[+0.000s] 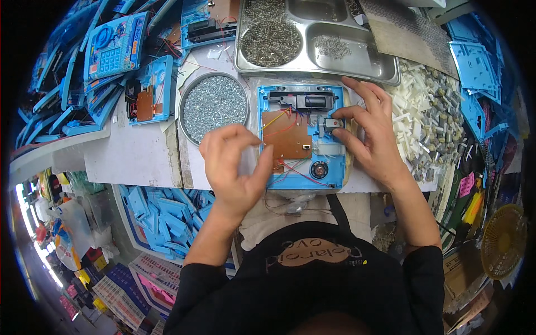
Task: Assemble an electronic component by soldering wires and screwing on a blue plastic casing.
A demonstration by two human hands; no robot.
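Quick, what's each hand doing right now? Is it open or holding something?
Left hand: open, loosely curled at the left side of the blue case, nothing visible in it.
Right hand: closed, thumb and finger on the small grey part.

And here's the right hand, angled inward, its thumb and index finger bent toward each other with a narrow space between the tips; the middle finger reaches out ahead of that pinch. Behind it, the right forearm slants back and outward. Over to the left of the pinch, the left hand shows its back, fingers loosely curled, left thumb standing well off them, a wide gap between. Its bare forearm runs back, angling outward too.
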